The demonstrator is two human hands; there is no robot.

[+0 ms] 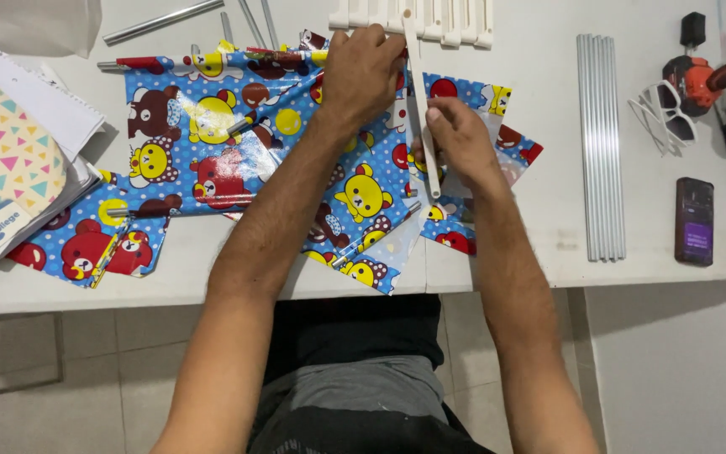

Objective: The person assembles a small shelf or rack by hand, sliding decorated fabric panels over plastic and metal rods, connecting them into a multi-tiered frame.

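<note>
A blue plastic sheet printed with cartoon bears [212, 143] lies spread over the white table [548, 235]. A thin white plastic strip [420, 101] stands across its right part. My right hand [455, 143] pinches that strip near its lower half. Fingers of my left hand [363, 71] are closed at the strip's upper part, pressing on the sheet near a row of white plastic strips [430, 21] at the table's far edge.
Grey metal rods [602, 143] lie in a bundle to the right. Beyond them are white glasses [661, 118], a red power drill [707, 76] and a dark phone [695, 220]. Notebooks [2, 160] are stacked at the left. Loose metal rods [161, 21] lie at the back.
</note>
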